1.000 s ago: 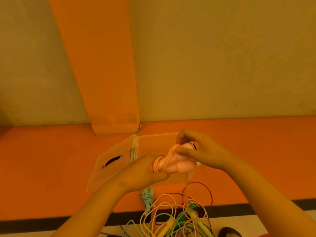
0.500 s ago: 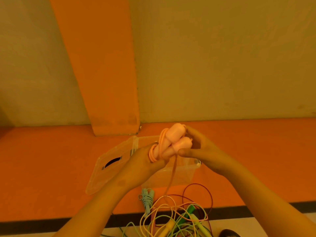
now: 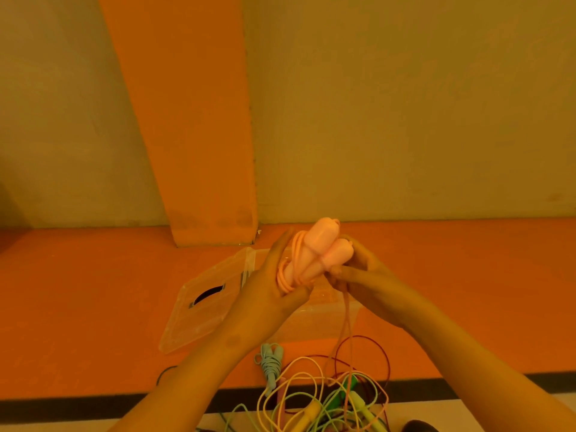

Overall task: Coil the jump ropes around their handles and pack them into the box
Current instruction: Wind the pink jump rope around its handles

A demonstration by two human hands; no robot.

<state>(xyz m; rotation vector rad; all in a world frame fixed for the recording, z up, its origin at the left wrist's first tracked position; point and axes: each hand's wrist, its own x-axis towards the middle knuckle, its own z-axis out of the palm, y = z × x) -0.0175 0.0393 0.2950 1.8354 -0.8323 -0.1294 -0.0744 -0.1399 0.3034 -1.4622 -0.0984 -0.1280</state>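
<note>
Pink handles (image 3: 324, 251) gripped in left hand (image 3: 274, 294) fingers | right hand (image 3: 358, 275) fingers pinch rope (image 3: 346, 319)

Both forearms reach forward, bare, converging at centre. Left hand (image 3: 268, 294) palm inward, fingers extended upward, thumb folded across. Right hand (image 3: 363, 275) curled, fingertips pinched together, wrist angled left.

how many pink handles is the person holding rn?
2. The upper pink handle and the lower pink handle lie side by side, tips up and away. The left hand grips their wrapped lower ends; the right hand pinches beside them.
</note>
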